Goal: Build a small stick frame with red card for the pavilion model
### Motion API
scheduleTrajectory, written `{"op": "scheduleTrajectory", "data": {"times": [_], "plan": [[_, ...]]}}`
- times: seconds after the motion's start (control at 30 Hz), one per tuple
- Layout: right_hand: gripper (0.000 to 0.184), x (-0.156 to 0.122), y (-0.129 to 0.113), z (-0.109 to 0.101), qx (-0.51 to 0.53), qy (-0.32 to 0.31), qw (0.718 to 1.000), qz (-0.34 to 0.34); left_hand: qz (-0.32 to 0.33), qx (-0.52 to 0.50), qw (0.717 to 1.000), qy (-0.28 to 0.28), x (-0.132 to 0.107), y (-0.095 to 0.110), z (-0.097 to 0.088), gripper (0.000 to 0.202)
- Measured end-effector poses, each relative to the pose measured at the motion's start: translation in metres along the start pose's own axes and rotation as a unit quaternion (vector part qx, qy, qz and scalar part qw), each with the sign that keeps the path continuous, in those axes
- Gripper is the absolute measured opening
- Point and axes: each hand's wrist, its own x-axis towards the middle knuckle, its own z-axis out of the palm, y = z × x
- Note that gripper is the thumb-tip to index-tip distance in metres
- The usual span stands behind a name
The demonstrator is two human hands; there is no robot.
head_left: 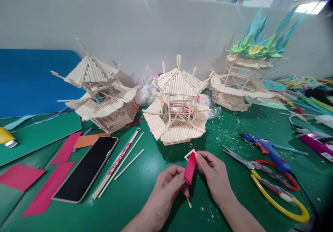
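Observation:
Between my two hands is a folded strip of red paper [190, 169] around a thin wooden stick piece. My left hand [170, 187] pinches the paper's lower end, and a stick end [189, 202] pokes out below the fingers. My right hand [212, 169] grips the upper edge, where a small angled wooden stick frame [189, 153] shows. How the paper and sticks join is hidden by the fingers. Just beyond my hands stands a pavilion model made of wooden sticks [179, 103].
A second stick pavilion [101, 93] stands left; another with a paper-leaf top [244, 76] stands right. Scissors [249, 164] and a blue glue gun [267, 151] lie to the right. A phone [87, 169], chopsticks [117, 162] and red paper pieces [49, 188] lie left.

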Motion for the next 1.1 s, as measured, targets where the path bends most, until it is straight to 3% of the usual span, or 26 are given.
{"op": "scheduleTrajectory", "data": {"times": [0.2,0.33,0.5,0.63,0.7,0.9,1.1], "plan": [[0.017,-0.001,-0.001,0.001,-0.004,0.009,1.000,0.000,0.037,0.044,0.998,0.025,0.000,0.000,0.002,0.025],[0.016,-0.002,-0.004,0.002,0.001,0.004,1.000,0.002,0.025,0.117,0.991,0.053,0.000,0.000,0.005,0.024],[0.019,-0.004,-0.003,0.004,0.026,-0.010,0.999,0.023,-0.022,0.114,0.993,0.011,0.002,-0.005,0.011,0.032],[0.022,-0.003,0.002,0.007,0.060,-0.017,0.997,0.047,-0.013,0.155,0.988,0.001,0.004,-0.009,0.014,0.035],[0.022,-0.003,0.004,0.007,0.078,-0.022,0.995,0.055,0.011,0.215,0.977,0.009,0.003,-0.010,0.014,0.034],[0.018,-0.002,0.006,0.007,0.103,-0.044,0.992,0.057,0.125,0.396,0.908,0.048,0.000,-0.007,0.011,0.032],[0.015,-0.001,0.003,0.003,0.077,-0.045,0.995,0.035,0.108,0.285,0.947,0.098,0.001,-0.002,0.008,0.036]]}}
